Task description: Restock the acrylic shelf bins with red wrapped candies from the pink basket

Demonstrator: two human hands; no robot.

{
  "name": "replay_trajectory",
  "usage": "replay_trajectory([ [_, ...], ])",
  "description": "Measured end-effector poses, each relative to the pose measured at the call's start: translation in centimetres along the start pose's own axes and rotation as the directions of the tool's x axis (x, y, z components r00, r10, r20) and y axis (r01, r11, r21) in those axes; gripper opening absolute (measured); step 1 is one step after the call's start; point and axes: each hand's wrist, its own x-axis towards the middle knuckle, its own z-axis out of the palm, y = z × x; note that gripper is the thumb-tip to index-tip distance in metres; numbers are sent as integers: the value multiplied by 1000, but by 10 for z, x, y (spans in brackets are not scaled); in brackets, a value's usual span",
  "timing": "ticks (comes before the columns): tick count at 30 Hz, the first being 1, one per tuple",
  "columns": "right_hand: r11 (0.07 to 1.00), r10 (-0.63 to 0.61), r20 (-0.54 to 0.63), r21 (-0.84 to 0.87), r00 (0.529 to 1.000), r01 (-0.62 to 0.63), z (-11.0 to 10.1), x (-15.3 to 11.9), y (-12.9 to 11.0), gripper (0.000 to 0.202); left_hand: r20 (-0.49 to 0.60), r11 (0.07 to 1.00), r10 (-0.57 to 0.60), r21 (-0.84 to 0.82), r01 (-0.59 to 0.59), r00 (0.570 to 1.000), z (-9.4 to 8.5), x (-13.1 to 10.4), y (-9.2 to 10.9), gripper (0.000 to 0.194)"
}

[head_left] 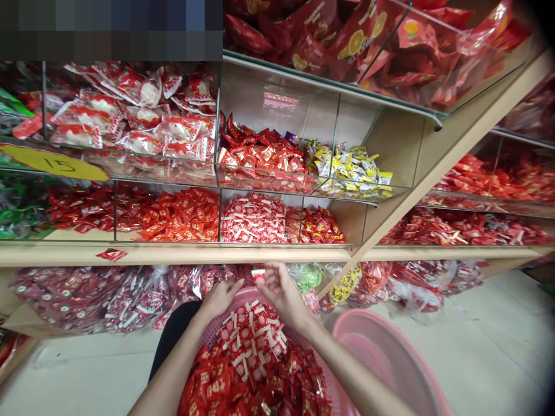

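Observation:
My right hand is above the far side of a pink plastic basket, pinching a small red-and-white wrapped candy between thumb and fingers. At the basket's far left rim is my left hand, closed around the edge, though most of its fingers are hidden. A heap of red-and-white wrapped candies lies inside at the back. Nearer me, orange-red packets fill the left part and darker, shiny red ones the right.
A pink tub stands on the tiled floor to the right. Clear-fronted shelf bins hold red-and-white candies, orange-red packets and other sweets. Stuffed plastic bags sit under the bottom shelf. One red packet lies on the wooden ledge.

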Motion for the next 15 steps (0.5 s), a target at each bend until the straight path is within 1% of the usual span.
replay_trajectory([
  [3,990,143,65,7,988,-144,6,-27,35,34,-7,999,38,24,-38,999,2,0,-1,59],
  [6,972,234,87,-25,968,-232,10,-35,60,29,-26,998,50,45,-49,998,2,-2,-2,58],
  [9,962,268,76,-68,960,-263,16,-35,67,28,-40,997,55,58,-53,998,1,-4,0,58],
  [11,959,270,74,-107,960,-262,20,-33,66,29,-39,997,59,59,-57,997,1,-5,1,58],
  [15,948,286,109,-177,952,-264,28,-32,64,26,-37,996,58,67,-55,998,0,-5,2,56],
])
